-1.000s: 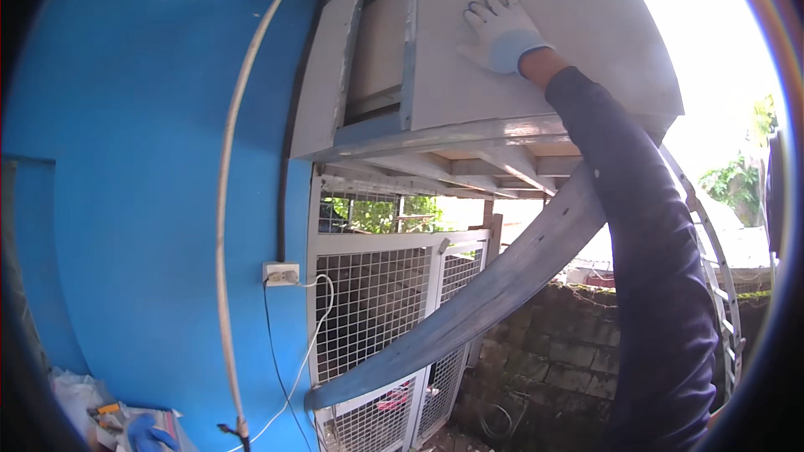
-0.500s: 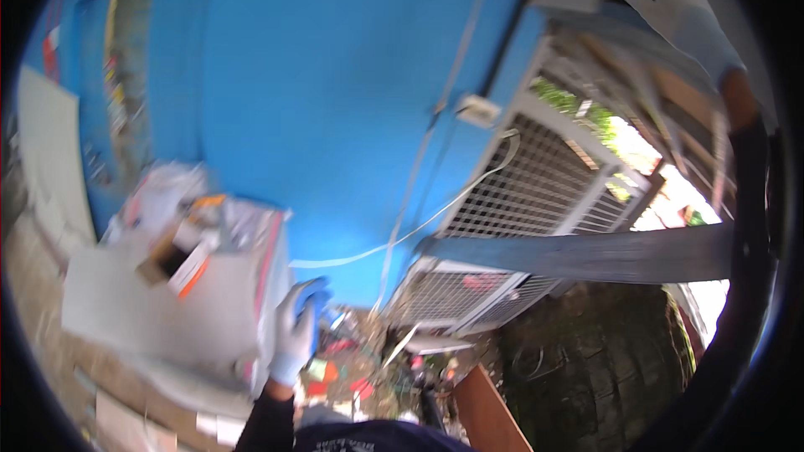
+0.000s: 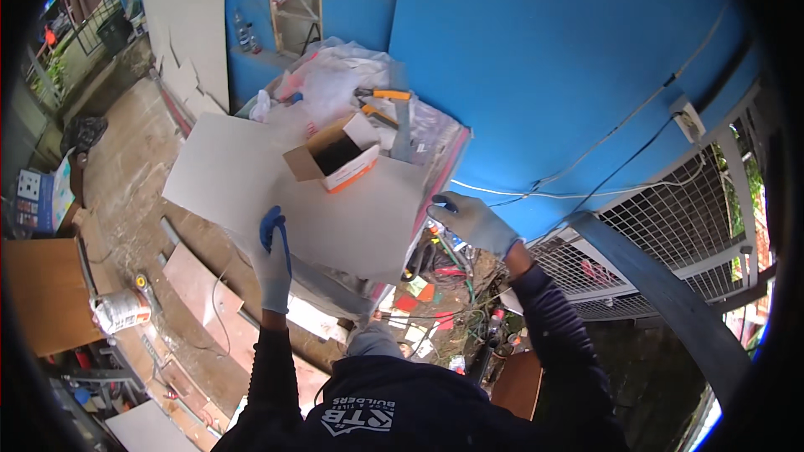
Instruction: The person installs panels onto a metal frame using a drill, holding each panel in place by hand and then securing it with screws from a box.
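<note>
My left hand (image 3: pixel 275 264), in a pale glove with blue on the fingers, hovers over the near left edge of a grey-white board (image 3: pixel 243 172). Its fingers are apart and I see nothing in them. Beyond the board's right edge is my right hand (image 3: pixel 481 224), gloved alike, with loosely bent fingers pointing left and nothing visible in them. An opened white-and-orange carton (image 3: pixel 352 169) with a dark inside lies on the board between and beyond both hands. Behind it, orange-handled tools (image 3: pixel 387 95) rest on crumpled clear plastic (image 3: pixel 335 75).
A blue wall (image 3: pixel 519 59) rises behind, with cables and a small white electrical box (image 3: pixel 688 120). At right, a grey beam (image 3: pixel 662 285) crosses before metal mesh (image 3: pixel 670 218). Scraps and hoses litter the ground near my right arm; a white bucket (image 3: pixel 122 311) stands left.
My right hand has come down from high at the upper right to beside the board. The view has swung left, bringing the board and carton nearer the middle. My left hand is now over the board's edge.
</note>
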### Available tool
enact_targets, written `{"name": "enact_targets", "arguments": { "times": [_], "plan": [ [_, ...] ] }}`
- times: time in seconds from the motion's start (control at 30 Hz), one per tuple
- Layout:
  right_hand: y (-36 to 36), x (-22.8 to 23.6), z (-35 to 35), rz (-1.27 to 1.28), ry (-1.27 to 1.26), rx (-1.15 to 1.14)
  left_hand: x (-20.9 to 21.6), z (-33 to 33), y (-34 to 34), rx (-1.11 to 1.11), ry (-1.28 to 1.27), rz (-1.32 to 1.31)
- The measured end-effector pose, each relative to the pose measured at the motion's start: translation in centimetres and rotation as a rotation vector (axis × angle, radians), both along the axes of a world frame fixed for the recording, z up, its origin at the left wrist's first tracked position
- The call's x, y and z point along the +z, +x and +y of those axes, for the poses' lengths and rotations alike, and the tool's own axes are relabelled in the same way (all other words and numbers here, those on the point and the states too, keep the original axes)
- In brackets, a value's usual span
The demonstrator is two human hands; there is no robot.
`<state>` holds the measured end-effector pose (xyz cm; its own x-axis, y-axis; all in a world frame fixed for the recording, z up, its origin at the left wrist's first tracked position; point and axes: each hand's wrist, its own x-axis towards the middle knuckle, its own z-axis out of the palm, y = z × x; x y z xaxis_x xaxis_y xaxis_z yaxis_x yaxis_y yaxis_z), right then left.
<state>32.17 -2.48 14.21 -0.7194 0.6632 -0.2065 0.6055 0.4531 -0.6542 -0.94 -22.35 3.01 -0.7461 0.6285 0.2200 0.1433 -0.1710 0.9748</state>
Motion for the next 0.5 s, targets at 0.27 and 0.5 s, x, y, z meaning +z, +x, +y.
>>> {"name": "enact_targets", "arguments": {
  "times": [0.27,0.5],
  "plan": [
    [-7.0,-12.6,-1.1,0.195,-0.07,-0.605,2.4,8.4,-0.2,-0.107,-0.266,0.188],
    [-6.3,-11.8,-0.6,0.426,-0.722,-0.731,3.5,14.1,-2.1,-0.232,-0.258,0.631]
  ]
}}
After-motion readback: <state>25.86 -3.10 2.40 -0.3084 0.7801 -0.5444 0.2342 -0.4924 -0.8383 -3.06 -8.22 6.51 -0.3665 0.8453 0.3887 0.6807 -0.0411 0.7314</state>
